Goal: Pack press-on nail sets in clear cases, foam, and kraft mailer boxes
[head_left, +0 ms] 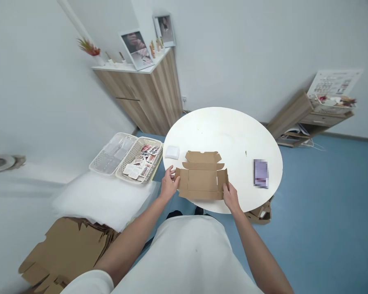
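Note:
A flat, unfolded cardboard box lies over the near edge of a round white table. Its side flaps are bent partly up, and the lid part points away from me. My left hand grips the left side flap between thumb and fingers. On the opposite side, my right hand is closed on the right flap, thumb on the inner face. Just beyond my left hand sits a small white packet. A purple item, blurred out, rests on the table to the right.
Left of the table stand two white baskets, one with printed cards, one with clear plastic. White sheeting and stacked flat cardboard lie nearer. A cabinet and a shelf unit stand by the walls; cardboard boxes sit below the table.

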Demonstrator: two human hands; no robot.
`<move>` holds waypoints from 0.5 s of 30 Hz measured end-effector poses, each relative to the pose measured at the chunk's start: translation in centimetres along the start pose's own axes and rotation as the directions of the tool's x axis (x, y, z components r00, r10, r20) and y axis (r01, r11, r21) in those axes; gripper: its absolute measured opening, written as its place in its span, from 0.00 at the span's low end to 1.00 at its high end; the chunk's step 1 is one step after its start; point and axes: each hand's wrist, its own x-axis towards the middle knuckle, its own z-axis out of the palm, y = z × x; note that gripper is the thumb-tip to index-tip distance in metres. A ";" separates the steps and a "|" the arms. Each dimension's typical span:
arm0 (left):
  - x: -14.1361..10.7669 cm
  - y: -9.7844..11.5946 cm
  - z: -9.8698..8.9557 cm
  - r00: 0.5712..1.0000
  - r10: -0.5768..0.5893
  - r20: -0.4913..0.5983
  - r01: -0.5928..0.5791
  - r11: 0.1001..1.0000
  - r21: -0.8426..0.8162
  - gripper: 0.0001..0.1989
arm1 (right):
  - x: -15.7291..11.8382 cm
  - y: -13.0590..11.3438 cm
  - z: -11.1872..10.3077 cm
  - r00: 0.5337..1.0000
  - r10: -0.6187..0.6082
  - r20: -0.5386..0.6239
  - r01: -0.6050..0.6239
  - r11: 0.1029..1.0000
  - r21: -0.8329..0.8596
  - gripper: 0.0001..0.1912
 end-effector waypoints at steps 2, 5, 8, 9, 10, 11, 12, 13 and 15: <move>0.7 -0.1 1.1 0.998 -0.014 0.059 0.013 1.000 0.024 0.28 | -0.1 1.3 -0.1 0.999 0.052 0.010 -0.053 0.998 0.032 0.16; 1.5 -0.4 2.2 0.991 -0.033 0.132 0.028 0.999 0.036 0.25 | -0.5 2.8 0.2 0.997 0.081 -0.009 -0.081 0.996 0.036 0.19; 2.0 -0.8 2.9 0.981 -0.044 0.188 0.037 0.999 0.039 0.23 | -0.8 3.8 0.8 0.992 0.122 -0.014 -0.122 0.992 0.027 0.23; 2.2 -0.8 3.0 0.978 -0.043 0.204 0.036 0.999 0.038 0.23 | -0.9 3.9 1.0 0.991 0.136 -0.018 -0.135 0.990 0.031 0.24; 2.4 -0.9 3.2 0.975 -0.041 0.220 0.034 0.999 0.035 0.22 | -0.9 4.0 1.2 0.989 0.147 -0.020 -0.146 0.988 0.040 0.25; 2.6 -0.9 3.4 0.971 -0.038 0.237 0.032 0.999 0.028 0.22 | -1.0 4.0 1.4 0.988 0.156 -0.021 -0.155 0.987 0.050 0.26; 2.9 -0.9 3.5 0.967 -0.035 0.252 0.032 0.999 0.018 0.21 | -1.0 3.9 1.6 0.986 0.164 -0.020 -0.163 0.985 0.057 0.27; 3.3 -0.9 3.6 0.963 -0.033 0.267 0.033 0.999 0.005 0.21 | -1.0 3.7 1.7 0.985 0.171 -0.013 -0.169 0.984 0.062 0.28; 4.1 -0.8 3.9 0.955 -0.025 0.296 0.034 0.999 -0.026 0.20 | -0.9 3.2 2.0 0.984 0.179 0.016 -0.180 0.982 0.062 0.32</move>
